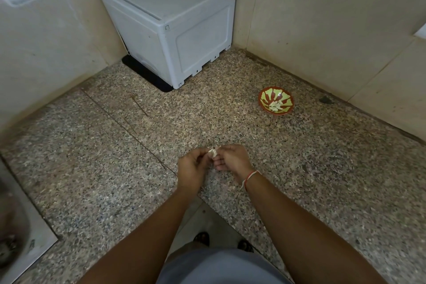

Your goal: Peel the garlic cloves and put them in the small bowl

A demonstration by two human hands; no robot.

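Near frame centre, the left hand (192,165) and right hand (230,159) both pinch one garlic clove (212,152). The small bowl (275,103), right of centre on the table (115,157), holds peeled cloves.

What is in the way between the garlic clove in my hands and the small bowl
Nothing visible. The garlic clove is pinched between the left hand and right hand. Only bare countertop lies between it and the small bowl, farther back to the right.
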